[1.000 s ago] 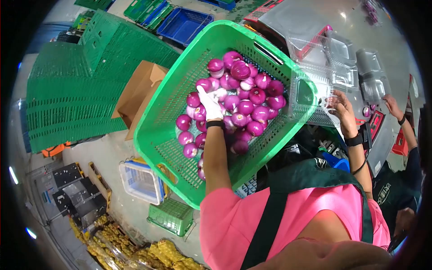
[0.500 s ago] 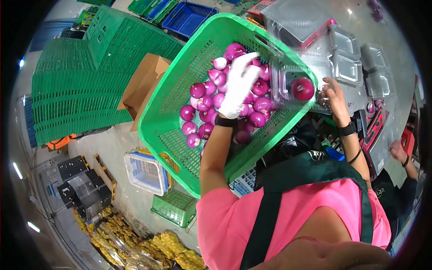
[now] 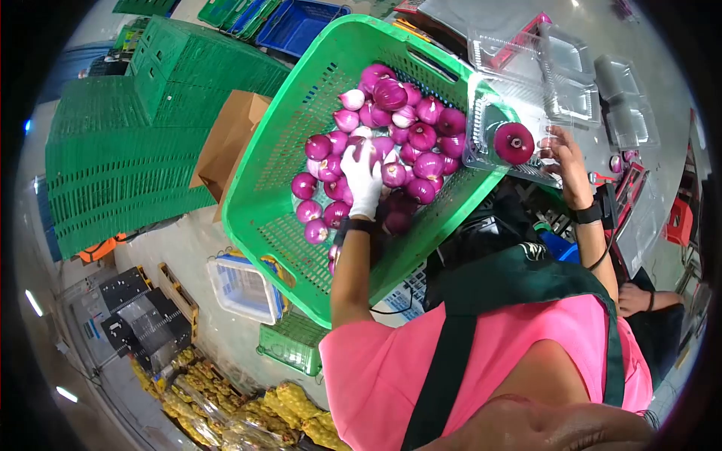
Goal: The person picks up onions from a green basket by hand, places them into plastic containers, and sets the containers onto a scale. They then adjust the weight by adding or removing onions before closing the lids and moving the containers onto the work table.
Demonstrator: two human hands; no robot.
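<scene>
My left hand (image 3: 364, 179), in a white glove, is down among the red onions (image 3: 423, 136), its fingers curled round one onion (image 3: 368, 148). Several peeled onions, purple with a few paler ones, fill the middle of a large green perforated basket (image 3: 263, 161). At the basket's right rim, my bare right hand (image 3: 567, 164) grips the side of an open clear plastic clamshell container (image 3: 481, 143). One dark red onion (image 3: 514, 143) lies inside that container, close to my right fingers.
More clear containers (image 3: 628, 98) lie on the metal table at the right. A cardboard box (image 3: 229, 143) and stacked green crates (image 3: 113, 158) stand left of the basket. Yellow net sacks (image 3: 293, 410) lie below left. Another person's arm (image 3: 639, 299) is at the right.
My left hand has moved down and left from above the onions and closed round one. My right hand still holds the container, which is steadier now. The other person's hand has moved lower.
</scene>
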